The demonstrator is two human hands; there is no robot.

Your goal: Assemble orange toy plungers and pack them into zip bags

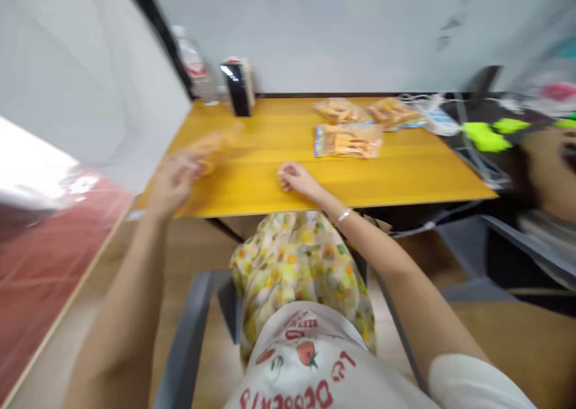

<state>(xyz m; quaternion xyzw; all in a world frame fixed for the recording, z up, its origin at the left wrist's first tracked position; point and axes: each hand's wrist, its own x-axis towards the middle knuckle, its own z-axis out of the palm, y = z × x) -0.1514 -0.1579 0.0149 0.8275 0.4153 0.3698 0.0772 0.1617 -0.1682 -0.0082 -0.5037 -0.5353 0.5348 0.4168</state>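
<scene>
My left hand (173, 181) is closed on a blurred orange packet (216, 148), which it holds over the left part of the yellow table (270, 187). Near the table's front edge rests my right hand (292, 176), its fingers curled; whether anything small is inside cannot be made out. Beyond it, to the right, lies a clear packet with orange contents (348, 141). Two similar packets, one at the back middle (342, 110) and one beside it (393, 113), lie behind that one.
A bottle (194, 67) and a dark upright box (237, 88) stand at the back left. White cables and a white power strip (438, 118) lie at the right, near bright yellow-green items (486, 137). Another person's arm (551, 163) shows at the far right.
</scene>
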